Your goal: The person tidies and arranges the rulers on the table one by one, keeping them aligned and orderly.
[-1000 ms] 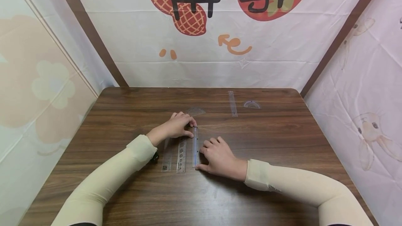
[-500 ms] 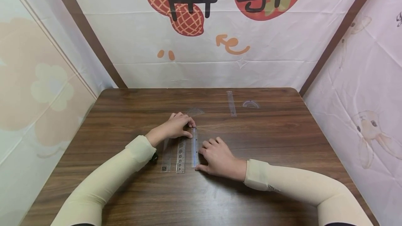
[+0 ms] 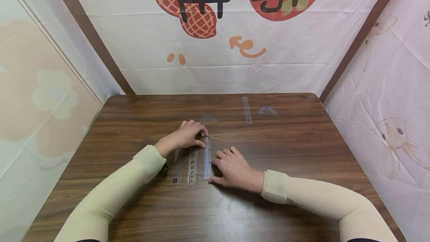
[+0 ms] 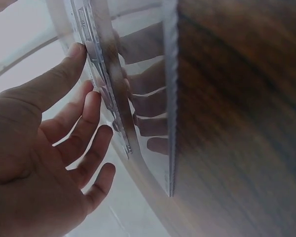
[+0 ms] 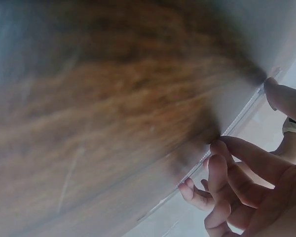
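Note:
A clear ruler with a blue stripe (image 3: pixel 207 160) lies lengthwise on the table, in front of me. My left hand (image 3: pixel 188 135) reaches over to its far end, thumb at the left edge and index finger at the top. Along the right edge, near the close end, my right hand (image 3: pixel 232 169) touches it with thumb and fingertips; the right wrist view shows the thumb (image 5: pixel 283 98) right at the edge. Left of it lies a clear ruler with cut-out holes (image 3: pixel 192 171), partly under my left hand. Further left is a clear plastic piece with a slanted edge (image 3: pixel 176 174).
Behind my left hand lies a clear protractor (image 3: pixel 209 119). Toward the back right are another clear ruler (image 3: pixel 246 110) and a smaller protractor (image 3: pixel 267 111). Printed cloth walls (image 3: pixel 208 75) stand around the brown wooden table (image 3: pixel 285 141).
The head view has shifted slightly, moving the scene a little to the left. Both hands stay at the striped ruler in nearly the same pose.

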`<state>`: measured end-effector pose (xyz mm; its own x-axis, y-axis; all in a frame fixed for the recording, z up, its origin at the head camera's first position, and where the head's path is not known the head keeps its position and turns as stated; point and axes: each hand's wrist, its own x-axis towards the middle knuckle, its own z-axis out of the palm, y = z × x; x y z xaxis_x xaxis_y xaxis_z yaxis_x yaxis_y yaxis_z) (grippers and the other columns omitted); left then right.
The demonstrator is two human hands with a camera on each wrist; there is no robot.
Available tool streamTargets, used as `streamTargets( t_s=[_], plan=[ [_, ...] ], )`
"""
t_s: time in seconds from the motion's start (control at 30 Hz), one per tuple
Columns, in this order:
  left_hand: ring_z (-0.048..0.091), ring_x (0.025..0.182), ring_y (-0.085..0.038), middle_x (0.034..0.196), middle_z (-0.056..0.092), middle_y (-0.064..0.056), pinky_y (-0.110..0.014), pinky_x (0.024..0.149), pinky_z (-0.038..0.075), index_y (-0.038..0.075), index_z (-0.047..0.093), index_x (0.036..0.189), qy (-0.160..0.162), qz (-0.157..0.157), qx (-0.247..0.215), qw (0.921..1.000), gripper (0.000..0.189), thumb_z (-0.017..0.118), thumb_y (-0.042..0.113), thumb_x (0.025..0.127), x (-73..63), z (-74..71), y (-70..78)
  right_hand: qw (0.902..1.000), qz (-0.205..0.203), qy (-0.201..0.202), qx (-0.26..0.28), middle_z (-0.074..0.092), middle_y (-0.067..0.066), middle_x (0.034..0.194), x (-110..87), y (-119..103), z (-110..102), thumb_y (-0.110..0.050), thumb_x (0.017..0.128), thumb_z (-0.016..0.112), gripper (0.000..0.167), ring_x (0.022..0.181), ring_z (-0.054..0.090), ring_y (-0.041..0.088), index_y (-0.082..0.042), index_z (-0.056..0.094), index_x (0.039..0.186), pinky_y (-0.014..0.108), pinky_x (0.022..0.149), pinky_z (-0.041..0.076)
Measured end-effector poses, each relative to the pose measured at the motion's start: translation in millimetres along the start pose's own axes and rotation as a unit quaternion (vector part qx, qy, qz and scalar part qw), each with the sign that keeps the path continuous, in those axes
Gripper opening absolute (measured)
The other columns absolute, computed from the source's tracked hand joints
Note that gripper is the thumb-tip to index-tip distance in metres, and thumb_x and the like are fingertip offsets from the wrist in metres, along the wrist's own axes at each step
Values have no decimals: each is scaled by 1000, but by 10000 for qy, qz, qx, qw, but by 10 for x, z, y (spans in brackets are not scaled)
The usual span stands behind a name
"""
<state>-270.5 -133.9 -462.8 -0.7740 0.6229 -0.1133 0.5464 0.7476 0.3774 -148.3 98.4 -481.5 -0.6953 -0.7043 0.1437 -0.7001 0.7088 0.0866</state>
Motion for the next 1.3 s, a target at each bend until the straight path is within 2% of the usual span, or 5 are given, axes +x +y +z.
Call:
streamTargets(
  t_s=[0.27,0.57,0.8,1.1,1.3],
  plan=[
    [52,114,-27,111,67,0,-53,102,32,17,73,118,19,74,-38,10000,31,82,38,97,7,-37,17,9986,31,-19,535,70,-3,107,-15,33,-22,-67,97,69,57,101,67,20,-18,80,123,36,84,46],
    [59,112,-28,117,69,-3,-52,100,41,14,73,122,299,250,10,9992,29,76,35,103,78,-55,74,9934,152,26,1139,76,-3,112,-40,149,-56,-55,99,74,46,108,70,22,-17,80,123,45,94,53],
    [60,120,-30,126,67,-6,-56,107,43,12,70,133,310,307,-20,9990,36,72,35,106,186,-61,147,9870,38,297,1576,74,5,105,-63,330,-85,-43,96,82,44,95,69,21,-6,78,120,42,88,58],
    [57,136,-33,144,61,-13,-58,116,41,7,61,147,235,397,-173,9988,51,71,36,106,418,-130,261,9791,800,86,1867,73,15,132,-66,595,-137,-43,97,82,56,125,68,35,-2,72,135,52,107,54],
    [55,138,-37,151,56,-17,-54,115,44,3,56,151,121,454,-396,9981,57,71,35,106,581,-172,311,9718,1159,172,2047,70,16,138,-88,759,-147,-44,98,80,59,131,64,39,-3,69,140,57,110,50]
  ],
)
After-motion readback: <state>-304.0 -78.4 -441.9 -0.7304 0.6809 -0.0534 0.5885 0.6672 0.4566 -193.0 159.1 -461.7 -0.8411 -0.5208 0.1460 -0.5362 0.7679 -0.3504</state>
